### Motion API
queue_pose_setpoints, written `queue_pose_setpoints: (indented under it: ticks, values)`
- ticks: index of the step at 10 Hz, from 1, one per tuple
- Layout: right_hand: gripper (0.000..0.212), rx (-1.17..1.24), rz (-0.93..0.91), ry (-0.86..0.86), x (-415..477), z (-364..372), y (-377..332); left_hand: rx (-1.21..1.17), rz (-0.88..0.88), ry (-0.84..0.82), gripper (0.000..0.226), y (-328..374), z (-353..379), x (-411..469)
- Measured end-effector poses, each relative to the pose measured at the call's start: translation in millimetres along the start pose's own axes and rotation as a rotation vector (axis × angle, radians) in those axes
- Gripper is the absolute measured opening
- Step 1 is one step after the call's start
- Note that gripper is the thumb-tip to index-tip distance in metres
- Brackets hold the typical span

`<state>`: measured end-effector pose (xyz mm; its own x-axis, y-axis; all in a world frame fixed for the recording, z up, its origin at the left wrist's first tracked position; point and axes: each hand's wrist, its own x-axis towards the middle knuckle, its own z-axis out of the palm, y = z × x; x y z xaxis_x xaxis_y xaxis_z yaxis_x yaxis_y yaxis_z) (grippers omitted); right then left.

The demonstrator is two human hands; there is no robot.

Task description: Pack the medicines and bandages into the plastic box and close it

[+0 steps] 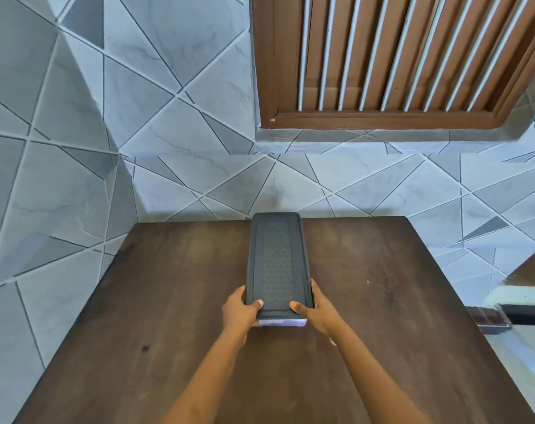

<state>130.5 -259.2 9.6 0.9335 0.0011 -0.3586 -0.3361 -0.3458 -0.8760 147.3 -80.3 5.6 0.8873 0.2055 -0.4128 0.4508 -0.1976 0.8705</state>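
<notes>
A long plastic box (277, 261) with a dark grey lid lies lengthwise on the brown wooden table (168, 301), its far end near the wall. The lid sits flat on it; a strip of the pale translucent body (283, 322) shows at the near end. My left hand (240, 310) grips the near left corner, thumb on top of the lid. My right hand (316, 307) grips the near right corner the same way. No medicines or bandages are in sight; the box's inside is hidden.
A tiled wall (199, 185) runs along the table's far and left sides. A brown louvred window (398, 59) hangs above. Off the table's right edge stand a dark box-like object (489, 319) and a white ledge (520, 296).
</notes>
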Motion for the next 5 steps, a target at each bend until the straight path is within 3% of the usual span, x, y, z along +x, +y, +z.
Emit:
queue_pose_setpoints:
  ticks: [3, 5]
  values:
    - [0.087, -0.005, -0.003, -0.015, 23.8, 7.1, -7.9, 0.034, -0.061, 0.044, 0.063, 14.6, -4.2, 20.2]
    - [0.086, 0.002, 0.004, -0.03, 19.8, 11.8, -13.1, 0.147, -0.052, -0.016, 0.068, 22.7, -10.8, 17.0]
